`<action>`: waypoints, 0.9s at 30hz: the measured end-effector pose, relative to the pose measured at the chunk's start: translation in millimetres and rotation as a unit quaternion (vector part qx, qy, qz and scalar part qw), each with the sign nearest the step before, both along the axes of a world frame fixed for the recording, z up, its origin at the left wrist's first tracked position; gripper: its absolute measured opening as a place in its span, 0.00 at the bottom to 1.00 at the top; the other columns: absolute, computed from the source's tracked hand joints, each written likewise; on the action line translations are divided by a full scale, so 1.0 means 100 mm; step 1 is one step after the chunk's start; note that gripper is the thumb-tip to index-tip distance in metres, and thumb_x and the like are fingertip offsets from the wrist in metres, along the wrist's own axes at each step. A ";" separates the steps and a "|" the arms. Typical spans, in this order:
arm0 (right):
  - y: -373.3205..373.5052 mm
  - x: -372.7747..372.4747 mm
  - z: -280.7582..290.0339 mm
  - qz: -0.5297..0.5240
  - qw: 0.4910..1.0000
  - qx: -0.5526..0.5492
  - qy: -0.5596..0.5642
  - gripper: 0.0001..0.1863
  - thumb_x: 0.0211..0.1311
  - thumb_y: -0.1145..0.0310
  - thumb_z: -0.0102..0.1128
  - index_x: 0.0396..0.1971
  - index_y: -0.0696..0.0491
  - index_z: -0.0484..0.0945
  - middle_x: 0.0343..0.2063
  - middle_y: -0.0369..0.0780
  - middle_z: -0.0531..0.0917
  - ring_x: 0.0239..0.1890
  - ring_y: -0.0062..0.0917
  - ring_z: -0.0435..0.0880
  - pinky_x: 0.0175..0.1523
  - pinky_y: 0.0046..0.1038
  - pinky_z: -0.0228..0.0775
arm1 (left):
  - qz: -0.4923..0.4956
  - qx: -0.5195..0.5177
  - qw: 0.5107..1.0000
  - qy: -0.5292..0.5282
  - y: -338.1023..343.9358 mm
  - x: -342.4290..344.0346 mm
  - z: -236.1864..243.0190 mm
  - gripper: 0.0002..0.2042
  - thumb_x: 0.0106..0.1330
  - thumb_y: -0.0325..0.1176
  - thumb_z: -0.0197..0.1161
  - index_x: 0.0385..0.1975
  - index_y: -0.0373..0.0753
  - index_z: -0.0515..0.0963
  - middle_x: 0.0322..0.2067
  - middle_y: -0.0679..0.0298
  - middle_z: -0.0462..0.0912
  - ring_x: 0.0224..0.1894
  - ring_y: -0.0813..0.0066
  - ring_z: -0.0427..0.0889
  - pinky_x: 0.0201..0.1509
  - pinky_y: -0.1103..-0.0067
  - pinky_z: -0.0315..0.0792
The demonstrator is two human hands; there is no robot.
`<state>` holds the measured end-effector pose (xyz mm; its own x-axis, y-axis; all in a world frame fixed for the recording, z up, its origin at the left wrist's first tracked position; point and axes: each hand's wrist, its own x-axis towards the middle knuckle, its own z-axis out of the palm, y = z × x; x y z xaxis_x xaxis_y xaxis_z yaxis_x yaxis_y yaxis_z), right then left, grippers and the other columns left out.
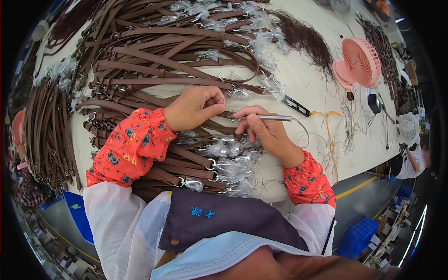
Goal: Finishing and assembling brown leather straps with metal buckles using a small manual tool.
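Observation:
My right hand (pixel 259 127) is closed on a slim silver pen-like tool (pixel 275 118), which has a thin grey cord looping from its end. The tool's tip is at a brown strap among the pile (pixel 154 60) of straps with metal hooks in clear plastic. My left hand (pixel 198 108) is curled just left of the tip, thumb and fingers together over the straps; what they pinch is hidden. Plastic-wrapped hooks (pixel 224 170) lie below both hands. Black-handled thread snips (pixel 296 106) lie above my right hand, beside an orange braided cord (pixel 332 140).
A pink fan (pixel 359 60), a black adapter (pixel 373 102), loose threads and a dark thread tangle (pixel 305 39) are on the white table (pixel 289 65). More straps (pixel 51 135) hang at left. A co-worker (pixel 410 163) is at right, near a white fan (pixel 407 128). Blue crates (pixel 354 238) stand below.

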<state>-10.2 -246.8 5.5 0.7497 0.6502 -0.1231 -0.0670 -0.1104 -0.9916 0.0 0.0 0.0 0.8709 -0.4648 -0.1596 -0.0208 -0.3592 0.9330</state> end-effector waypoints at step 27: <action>0.02 0.00 -0.01 -0.017 1.000 -0.004 -0.014 0.19 0.76 0.55 0.43 0.50 0.54 0.75 0.29 0.36 0.82 0.22 0.13 0.72 0.28 0.17 0.66 | -0.024 -0.039 0.997 0.064 0.11 0.03 -0.01 0.07 0.65 0.31 0.62 0.32 0.33 0.75 0.21 0.68 0.78 0.25 0.84 0.73 0.29 0.80 0.69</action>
